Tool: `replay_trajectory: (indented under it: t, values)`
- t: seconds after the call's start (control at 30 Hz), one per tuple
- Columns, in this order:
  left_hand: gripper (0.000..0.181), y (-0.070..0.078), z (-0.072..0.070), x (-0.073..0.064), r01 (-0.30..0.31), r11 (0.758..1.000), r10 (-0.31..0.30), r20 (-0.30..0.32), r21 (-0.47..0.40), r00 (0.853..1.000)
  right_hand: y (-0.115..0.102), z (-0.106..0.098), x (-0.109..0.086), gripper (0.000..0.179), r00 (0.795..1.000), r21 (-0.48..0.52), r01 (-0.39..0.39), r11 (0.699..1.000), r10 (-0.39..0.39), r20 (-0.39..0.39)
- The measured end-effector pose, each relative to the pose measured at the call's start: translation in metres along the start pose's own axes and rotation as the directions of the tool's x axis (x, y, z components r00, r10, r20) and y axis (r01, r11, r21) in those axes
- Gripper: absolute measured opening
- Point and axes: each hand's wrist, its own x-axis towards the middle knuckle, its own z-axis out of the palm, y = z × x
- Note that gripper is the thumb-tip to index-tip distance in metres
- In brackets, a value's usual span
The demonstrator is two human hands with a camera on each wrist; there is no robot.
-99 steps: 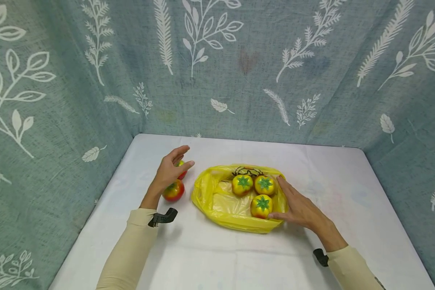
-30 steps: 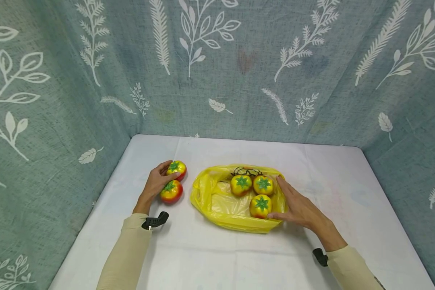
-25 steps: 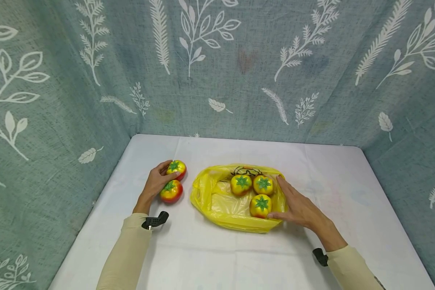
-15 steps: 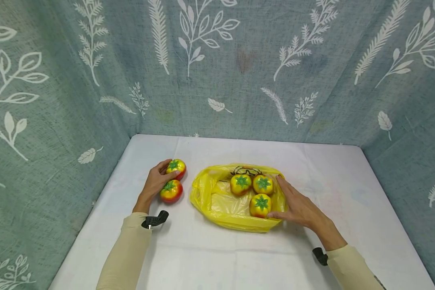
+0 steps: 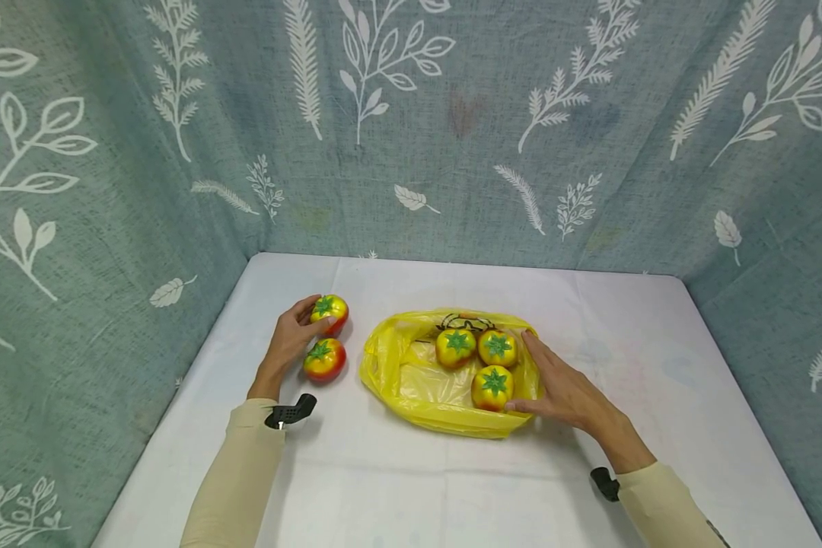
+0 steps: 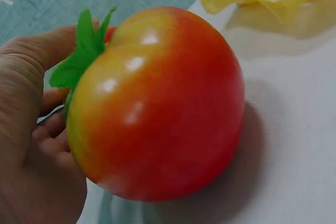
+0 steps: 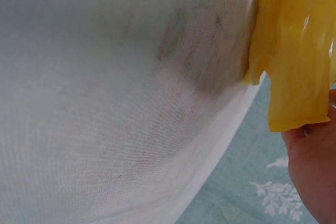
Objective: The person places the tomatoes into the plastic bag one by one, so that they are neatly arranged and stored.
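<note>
Fingers (image 5: pixel 307 307) of the left hand (image 5: pixel 289 336) grip a toy tomato (image 5: pixel 337 310), left of the yellow plastic bag (image 5: pixel 383 358) the spread right hand (image 5: pixel 575 394) touches.

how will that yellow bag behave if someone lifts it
The yellow bag looks thin and creased, so it would probably sag. Three tomatoes inside sit toward the right hand, so that end may hang lower. Being rounded, they could roll together.

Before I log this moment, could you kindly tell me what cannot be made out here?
Far left fruit: left wrist view, mostly hidden by the near left fruit.
Right hand: right wrist view, fingers mostly behind the bag, rest cut off by the edge.
Print: head view, too small to read.
</note>
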Motion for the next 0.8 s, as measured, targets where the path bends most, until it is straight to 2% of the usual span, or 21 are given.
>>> replay_trajectory:
  t: [0.2, 0.43, 0.67, 0.8]
  values:
    - [0.085, 0.006, 0.0, 0.001, -0.017, 1.0, 0.017, -0.007, -0.024, 1.0, 0.0, 0.0, 0.0, 0.124, 1.0, -0.002, -0.005, 1.0, 0.005, -0.006]
    - [0.082, 0.017, 0.003, 0.001, -0.022, 1.0, 0.021, -0.01, -0.01, 1.0, 0.0, 0.0, 0.0, 0.124, 1.0, -0.002, -0.009, 1.0, 0.009, -0.006]
    - [0.079, 0.033, 0.009, -0.004, -0.103, 0.993, 0.105, 0.039, -0.054, 0.994, 0.0, -0.001, -0.001, 0.123, 1.0, -0.004, -0.006, 1.0, 0.006, -0.001]
    - [0.074, 0.041, 0.016, -0.006, -0.128, 0.989, 0.133, 0.077, -0.066, 0.988, -0.001, -0.001, -0.001, 0.123, 1.0, -0.002, -0.008, 1.0, 0.008, -0.001]
